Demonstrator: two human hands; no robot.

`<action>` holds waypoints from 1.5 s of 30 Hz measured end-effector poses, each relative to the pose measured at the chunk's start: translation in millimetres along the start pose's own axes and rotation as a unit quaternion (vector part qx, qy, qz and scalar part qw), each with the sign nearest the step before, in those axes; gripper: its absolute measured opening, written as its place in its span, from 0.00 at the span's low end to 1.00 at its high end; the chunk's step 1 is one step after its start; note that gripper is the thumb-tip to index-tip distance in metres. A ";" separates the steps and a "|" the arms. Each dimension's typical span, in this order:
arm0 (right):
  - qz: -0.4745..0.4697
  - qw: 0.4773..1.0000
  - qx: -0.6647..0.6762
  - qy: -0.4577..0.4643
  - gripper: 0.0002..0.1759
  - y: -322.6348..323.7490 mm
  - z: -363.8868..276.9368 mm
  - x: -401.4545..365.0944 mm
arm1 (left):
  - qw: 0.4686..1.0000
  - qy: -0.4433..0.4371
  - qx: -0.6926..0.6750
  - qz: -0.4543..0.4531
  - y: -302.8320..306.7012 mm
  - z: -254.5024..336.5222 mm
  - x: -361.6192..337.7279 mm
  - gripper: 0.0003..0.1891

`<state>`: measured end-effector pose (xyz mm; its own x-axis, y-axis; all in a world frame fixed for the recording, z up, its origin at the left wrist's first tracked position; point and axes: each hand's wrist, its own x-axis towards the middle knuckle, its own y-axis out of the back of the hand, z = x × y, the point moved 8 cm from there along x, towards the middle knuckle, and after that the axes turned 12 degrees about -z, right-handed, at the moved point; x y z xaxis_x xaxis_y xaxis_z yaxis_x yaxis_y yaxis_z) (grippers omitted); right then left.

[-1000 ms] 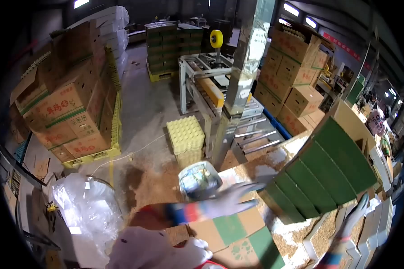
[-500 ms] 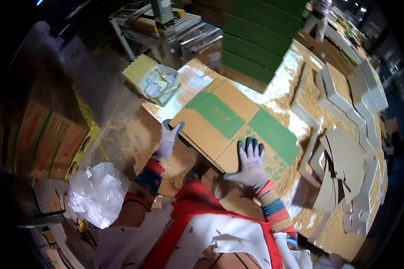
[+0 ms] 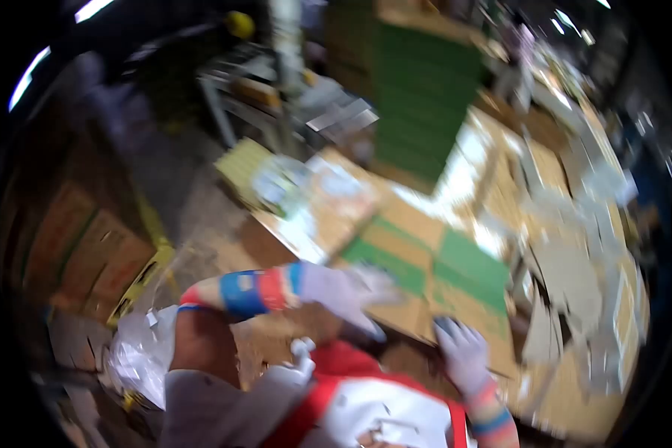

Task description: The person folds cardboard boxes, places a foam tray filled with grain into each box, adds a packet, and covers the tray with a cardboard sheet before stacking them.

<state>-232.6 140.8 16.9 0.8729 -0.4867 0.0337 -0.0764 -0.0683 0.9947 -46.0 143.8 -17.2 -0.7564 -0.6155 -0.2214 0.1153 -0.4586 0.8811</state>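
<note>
Though motion blurs everything, my gloved left hand (image 3: pixel 343 290) lies over the flat brown-and-green carton (image 3: pixel 433 272) at its eight o'clock corner; whether its fingers grip, I cannot tell. My right hand (image 3: pixel 463 357) rests on the carton's six o'clock edge, fingers apart and flat. A green-sided stack (image 3: pixel 425 112) stands at twelve o'clock.

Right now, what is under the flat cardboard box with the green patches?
The flattened cardboard box lies on a table, whose littered top shows around it. The left hand and right hand are at its near edge. What lies directly beneath is covered.
</note>
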 end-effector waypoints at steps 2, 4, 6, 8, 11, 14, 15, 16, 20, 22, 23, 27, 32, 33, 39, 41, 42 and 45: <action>-0.102 0.992 -0.022 -0.071 0.26 47.9 20.4 14.3 | 0.988 0.026 -0.127 -0.087 38.7 -9.9 2.7 0.42; 0.070 0.989 -0.110 -0.067 0.21 97.2 33.6 36.6 | 0.961 -0.039 -0.249 -0.112 73.3 -39.1 33.8 0.37; 0.108 0.986 -0.081 -0.099 0.25 102.5 74.8 67.3 | 0.885 -0.091 -0.443 -0.108 77.1 -105.5 69.2 0.32; 0.145 0.974 -0.114 -0.133 0.37 109.8 82.0 83.6 | 0.786 0.001 -0.603 -0.136 96.4 -118.2 71.8 0.26; 0.176 0.948 -0.175 -0.197 0.47 107.3 70.5 82.2 | 0.836 0.039 -0.539 -0.094 145.8 -112.5 83.6 0.27; 0.178 0.969 -0.149 -0.090 0.42 96.7 59.8 59.6 | 0.968 0.125 -0.183 0.119 185.0 -130.1 83.4 0.38; 0.142 0.984 -0.103 -0.029 0.39 88.9 70.6 44.9 | 0.955 0.145 -0.211 0.150 192.6 -120.4 70.7 0.42; 0.028 0.999 -0.026 0.030 0.37 80.9 83.5 32.7 | 0.944 0.156 -0.211 0.198 206.3 -106.7 50.5 0.42; 0.133 0.943 0.305 0.012 0.26 114.4 112.4 -28.5 | 0.757 0.017 -0.152 0.635 213.3 -104.4 -18.8 0.31; 0.083 0.956 0.275 0.066 0.33 105.3 99.8 12.2 | 0.913 0.110 -0.105 0.379 164.3 -68.7 40.5 0.15; 0.055 0.961 0.256 0.093 0.37 100.1 97.1 32.3 | 0.980 0.051 0.008 0.194 132.6 -50.1 74.8 0.15; -0.038 0.740 0.667 -0.075 0.39 57.2 144.0 63.9 | 0.785 -0.133 -0.586 0.149 116.9 -79.1 68.0 0.24; -0.038 0.666 0.741 0.074 0.53 53.3 101.3 55.5 | 0.942 0.116 0.031 0.313 84.4 -76.8 23.7 0.24; -0.023 0.547 0.831 0.101 0.52 57.8 105.6 50.6 | 0.914 0.167 0.162 0.333 86.3 -75.8 14.5 0.24; 0.129 0.670 0.722 -0.112 0.38 43.3 150.6 59.6 | 0.800 -0.092 -0.457 0.377 94.2 -132.8 18.4 0.29; 0.108 0.680 0.698 -0.198 0.44 26.2 174.2 67.3 | 0.754 -0.046 -0.498 0.425 98.6 -126.0 18.4 0.45; 0.131 0.730 0.646 -0.178 0.45 31.5 169.7 73.1 | 0.801 0.039 -0.414 0.430 98.2 -117.4 22.1 0.55; 0.194 0.954 -0.229 -0.012 0.42 146.9 127.2 121.2 | 0.841 0.189 -0.348 0.370 66.7 -165.1 58.7 0.65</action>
<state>-199.3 -39.0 154.8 0.8102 -0.4181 0.4109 -0.1682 0.5056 0.8462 23.6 -28.8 -40.3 -0.0698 -0.9965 0.0470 0.9119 -0.0446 0.4079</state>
